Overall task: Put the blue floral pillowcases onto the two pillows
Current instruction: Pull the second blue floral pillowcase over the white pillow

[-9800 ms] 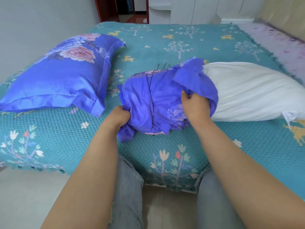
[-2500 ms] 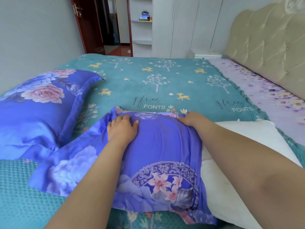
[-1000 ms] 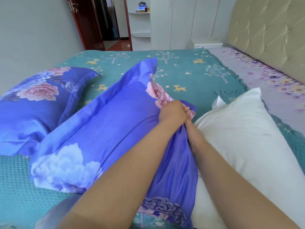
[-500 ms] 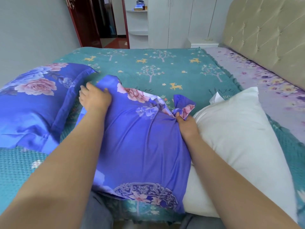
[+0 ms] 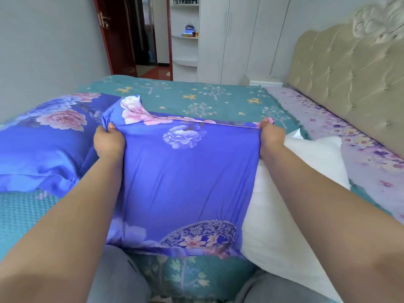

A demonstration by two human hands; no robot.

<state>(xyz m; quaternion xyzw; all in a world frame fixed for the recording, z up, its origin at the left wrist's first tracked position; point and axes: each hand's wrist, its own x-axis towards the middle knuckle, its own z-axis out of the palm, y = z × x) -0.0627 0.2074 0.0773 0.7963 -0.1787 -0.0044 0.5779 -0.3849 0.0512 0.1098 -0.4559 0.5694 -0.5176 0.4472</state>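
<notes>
Both hands clamped on the far edge of the blue floral pillowcase (image 5: 185,176): left hand (image 5: 108,142) with fingers curled round its left corner, right hand (image 5: 271,136) pinching the right corner. Pillowcase stretched taut between the two fists, spread flat and hanging toward the near edge of the bed (vase-and-flower print at its lower end). Just to the right, partly under the cloth's right side, the bare white pillow (image 5: 306,167) lying on the teal bedspread (image 5: 196,99), still uncovered. To the left, touching the stretched cloth, the covered pillow (image 5: 43,145) in matching blue floral fabric. Beyond: padded beige headboard (image 5: 349,68) at right, white wardrobe (image 5: 229,36) and dark red door (image 5: 113,36) at the back.
</notes>
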